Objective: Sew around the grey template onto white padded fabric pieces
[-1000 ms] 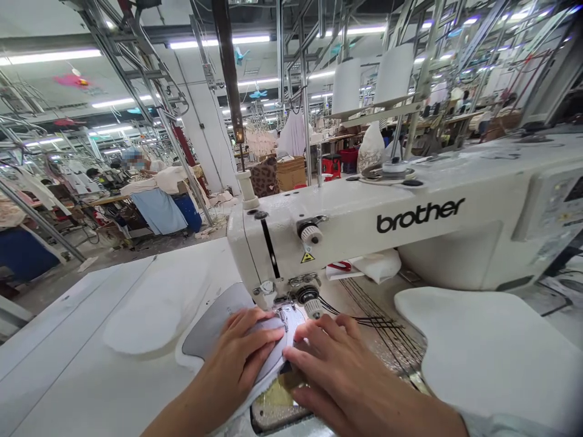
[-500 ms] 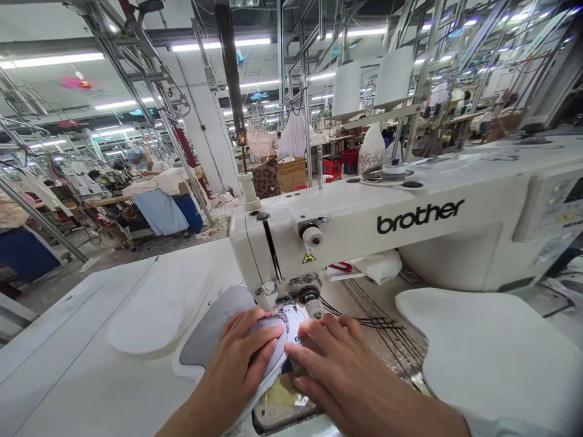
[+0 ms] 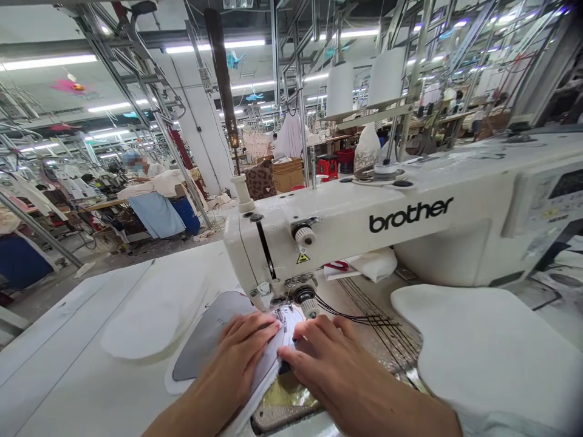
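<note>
1. Under the head of one sewing machine (image 3: 341, 224), one grey piece (image 3: 200, 340) is lying on one white cloth (image 3: 172, 385); their near end is reaching the one presser foot (image 3: 283, 321), beside a bright patch of light.
2. Two hands are working there; the left hand (image 3: 243, 349) is lying over the grey piece, its fingers nearly straight and close together, pressing from above and gripping nothing that shows; its fingertips are resting just beside the presser foot.
3. On the other side, the right hand (image 3: 339, 364) is arching, fingers bent and loosely parted, the thumb standing away from them; its thumb tip is meeting the edge of the white cloth; whether anything is being pinched beneath, one cannot tell.
4. Two knobs (image 3: 304, 235) are sitting on the machine's front, one above the other; two white cones (image 3: 340, 91) are standing on a rack behind.
5. Two white panels are flanking the work: one right panel (image 3: 492, 346) beyond the right hand; one left panel (image 3: 141, 325) on the table (image 3: 59, 370).
6. Far left, one co-worker (image 3: 143, 169) is sitting near one blue cloth (image 3: 156, 215).
</note>
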Demonstrator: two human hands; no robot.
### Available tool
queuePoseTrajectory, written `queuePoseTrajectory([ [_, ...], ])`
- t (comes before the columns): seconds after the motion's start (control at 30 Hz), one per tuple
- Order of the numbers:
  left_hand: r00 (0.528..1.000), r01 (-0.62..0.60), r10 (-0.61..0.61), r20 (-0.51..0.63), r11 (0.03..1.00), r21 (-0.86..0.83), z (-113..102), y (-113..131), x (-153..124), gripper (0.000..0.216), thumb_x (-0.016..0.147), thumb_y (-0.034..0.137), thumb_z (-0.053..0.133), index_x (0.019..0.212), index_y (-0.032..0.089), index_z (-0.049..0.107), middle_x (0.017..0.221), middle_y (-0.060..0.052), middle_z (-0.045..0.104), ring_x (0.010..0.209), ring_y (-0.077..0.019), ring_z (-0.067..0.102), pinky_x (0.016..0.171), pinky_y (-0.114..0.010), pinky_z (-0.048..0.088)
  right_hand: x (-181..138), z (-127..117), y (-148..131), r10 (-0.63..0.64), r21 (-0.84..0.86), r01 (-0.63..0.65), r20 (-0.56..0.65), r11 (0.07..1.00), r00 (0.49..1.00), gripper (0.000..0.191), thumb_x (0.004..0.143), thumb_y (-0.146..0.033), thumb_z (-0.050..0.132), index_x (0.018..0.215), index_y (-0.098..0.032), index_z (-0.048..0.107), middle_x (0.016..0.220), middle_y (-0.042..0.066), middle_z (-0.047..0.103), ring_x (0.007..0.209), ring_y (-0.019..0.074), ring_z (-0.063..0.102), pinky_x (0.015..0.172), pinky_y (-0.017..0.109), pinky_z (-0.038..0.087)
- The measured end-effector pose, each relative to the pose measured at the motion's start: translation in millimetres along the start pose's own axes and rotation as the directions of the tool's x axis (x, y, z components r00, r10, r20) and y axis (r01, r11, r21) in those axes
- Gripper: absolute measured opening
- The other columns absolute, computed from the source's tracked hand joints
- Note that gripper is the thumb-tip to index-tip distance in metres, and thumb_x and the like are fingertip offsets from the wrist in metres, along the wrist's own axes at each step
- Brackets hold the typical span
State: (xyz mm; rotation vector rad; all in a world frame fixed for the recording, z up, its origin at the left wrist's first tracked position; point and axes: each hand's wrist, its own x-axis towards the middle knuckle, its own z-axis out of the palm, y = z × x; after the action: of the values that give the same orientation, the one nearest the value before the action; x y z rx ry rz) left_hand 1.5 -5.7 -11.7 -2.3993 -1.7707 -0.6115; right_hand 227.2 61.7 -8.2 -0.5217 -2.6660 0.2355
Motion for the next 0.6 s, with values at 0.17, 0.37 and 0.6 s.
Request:
queuePoseTrajectory([
  [0.17, 0.987, -0.060, 0.062, 0.145, 0.998, -0.023, -6, -8, -2, 0.046, 0.095, 0.010, 0.036, 0.129, 0.038, 0.052, 0.137, 0.004, 0.057, 0.129, -0.0174, 0.051, 0.108, -0.041, 0.042, 0, 0, 1, -0.016, 0.036, 0.015, 0.028, 0.999, 0.999, 0.026, 0.095, -0.011, 0.043, 0.115, -0.025, 0.053, 0.110, 0.005, 0.056, 0.103, 0.0222, 0.049, 0.088, 0.040, 0.033],
  [0.37, 0.998, -0.044, 0.042, 0.042, 0.998, 0.041, -1, 0, -6, 0.042, 0.094, 0.010, 0.034, 0.120, 0.035, 0.056, 0.132, 0.002, 0.061, 0.125, -0.0196, 0.055, 0.101, -0.045, 0.046, 0, -1, 0, -0.001, 0.034, 0.001, 0.015, 0.999, 1.000, 0.029, 0.096, -0.010, 0.042, 0.118, -0.025, 0.052, 0.109, 0.005, 0.055, 0.101, 0.0224, 0.048, 0.088, 0.041, 0.032],
  [0.6, 0.996, 0.082, -0.077, -0.044, 0.989, 0.126, 14, 8, -12, 0.042, 0.093, 0.011, 0.033, 0.118, 0.034, 0.058, 0.132, 0.000, 0.061, 0.125, -0.0221, 0.055, 0.098, -0.048, 0.047, 0, 2, 2, 0.021, 0.002, -0.021, 0.022, 1.000, 1.000, 0.027, 0.098, -0.014, 0.040, 0.120, -0.026, 0.050, 0.113, 0.006, 0.054, 0.103, 0.0245, 0.047, 0.087, 0.043, 0.033],
])
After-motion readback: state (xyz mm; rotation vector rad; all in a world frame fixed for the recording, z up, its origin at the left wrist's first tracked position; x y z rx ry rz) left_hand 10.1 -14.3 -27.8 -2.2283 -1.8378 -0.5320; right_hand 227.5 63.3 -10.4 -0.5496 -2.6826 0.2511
